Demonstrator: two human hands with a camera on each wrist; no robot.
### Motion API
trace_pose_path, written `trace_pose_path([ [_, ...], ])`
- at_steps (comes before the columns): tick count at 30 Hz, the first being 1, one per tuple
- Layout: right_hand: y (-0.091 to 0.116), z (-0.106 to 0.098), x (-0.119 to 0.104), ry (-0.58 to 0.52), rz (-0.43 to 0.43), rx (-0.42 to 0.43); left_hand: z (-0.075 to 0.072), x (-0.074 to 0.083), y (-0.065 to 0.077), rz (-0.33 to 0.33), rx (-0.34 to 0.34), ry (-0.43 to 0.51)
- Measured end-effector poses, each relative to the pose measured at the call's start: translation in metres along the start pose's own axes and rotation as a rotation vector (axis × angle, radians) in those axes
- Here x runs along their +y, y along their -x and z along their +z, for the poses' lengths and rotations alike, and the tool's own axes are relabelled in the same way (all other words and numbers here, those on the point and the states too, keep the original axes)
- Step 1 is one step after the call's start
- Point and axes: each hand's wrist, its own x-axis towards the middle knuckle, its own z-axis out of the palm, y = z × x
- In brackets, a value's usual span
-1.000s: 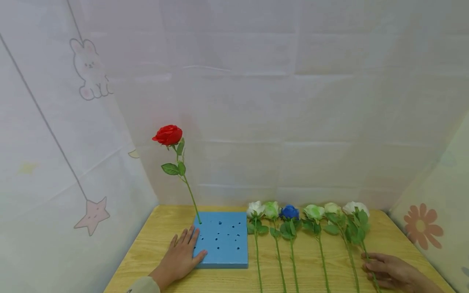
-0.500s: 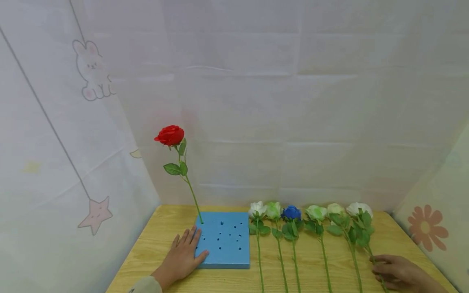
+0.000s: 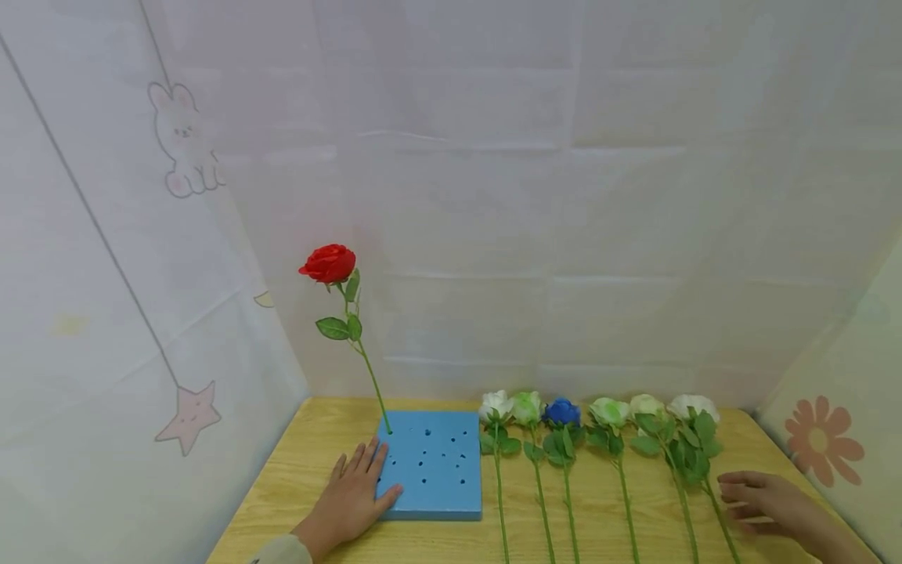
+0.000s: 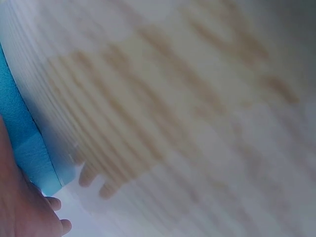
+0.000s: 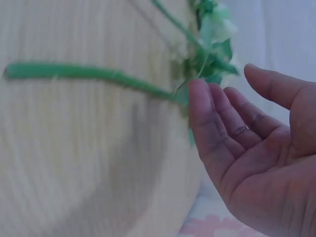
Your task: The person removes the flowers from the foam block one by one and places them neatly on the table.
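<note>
My left hand (image 3: 352, 492) lies spread over the left edge of a blue foam block (image 3: 437, 493) dotted with small holes. From the block's back left hole rises a red rose (image 3: 328, 264), its stem leaning left. My right hand (image 3: 771, 505) is just right of the rightmost white rose (image 3: 692, 406), fingers relaxed and apart with nothing between them. In the right wrist view that rose's green stem (image 5: 89, 72) lies on the table beyond the fingertips. In the left wrist view only part of the left hand (image 4: 22, 207) shows beside the block.
Left of that white rose, more roses lie in a row, stems toward me: pale yellow (image 3: 646, 406), green-white (image 3: 609, 411), blue (image 3: 561, 412), light green (image 3: 526, 407) and white (image 3: 496, 406). A printed cloth (image 3: 451, 235) hangs behind the wooden table (image 3: 282, 470).
My right hand has let go of the rightmost white rose's stem and moved slightly right, its fingers opening. The left hand stays on the block.
</note>
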Motion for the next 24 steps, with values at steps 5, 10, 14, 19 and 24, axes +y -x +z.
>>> trace_pose_path([
  [5, -0.001, 0.012, -0.024, 0.053, -0.068, 0.001, -0.002, 0.001, 0.001, -0.001, 0.012, 0.001],
  [10, -0.003, 0.033, -0.043, 0.058, -0.138, 0.026, -0.003, 0.003, 0.003, 0.000, 0.016, -0.002],
  [14, -0.006, 0.053, -0.055, 0.034, -0.214, 0.030, -0.003, 0.003, 0.004, 0.007, 0.021, 0.001],
  [19, -0.014, 0.082, -0.073, -0.003, -0.258, 0.079, -0.004, 0.003, 0.003, 0.010, 0.030, -0.010],
  [24, -0.025, 0.109, -0.091, 0.002, -0.301, 0.116, -0.006, 0.006, 0.003, 0.010, 0.028, -0.007],
])
